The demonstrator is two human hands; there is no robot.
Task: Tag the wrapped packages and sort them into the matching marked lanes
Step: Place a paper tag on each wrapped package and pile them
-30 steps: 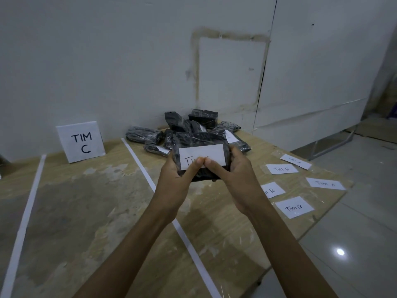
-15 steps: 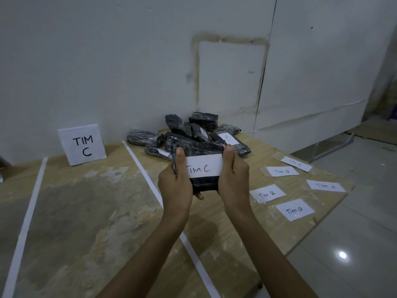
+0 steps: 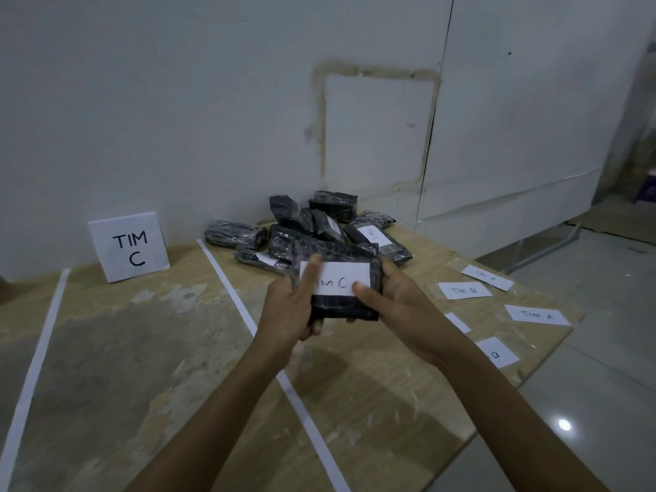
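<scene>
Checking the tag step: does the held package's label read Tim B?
No, the label on the package reads Tim C.

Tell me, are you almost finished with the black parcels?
Not nearly. Done: some parcels in the pile carry tags. In hand: the left hand and right hand hold one parcel, thumbs on its TIM C tag. Left: putting it in the lane by the TIM C sign, then using the loose tags on the rest.

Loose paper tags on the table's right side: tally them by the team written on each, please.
Tim A tags: 2
Tim B tags, one showing only its B: 2
Half-hidden tag, unreadable: 1
Total: 5
</scene>
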